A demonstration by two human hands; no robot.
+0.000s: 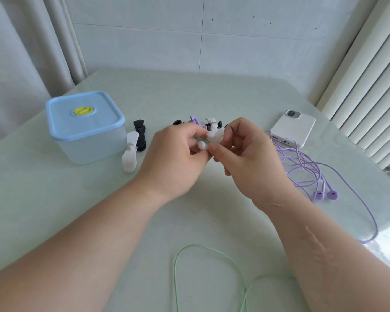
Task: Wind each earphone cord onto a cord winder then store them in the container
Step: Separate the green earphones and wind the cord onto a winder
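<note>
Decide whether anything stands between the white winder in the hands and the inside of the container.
Yes: the blue lid sits on the container, covering its opening. The left hand and right hand hold the white winder.

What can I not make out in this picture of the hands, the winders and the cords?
All in the head view:
1. white cord winder: mostly covered by fingers of the left hand and right hand; whether any cord is wound on it is hidden.
2. green cord: cut off by the bottom edge; its earbuds are unseen.
3. spare winders behind the hands: their number is hidden.
4. container: lid on, frosted wall; contents unclear.
</note>
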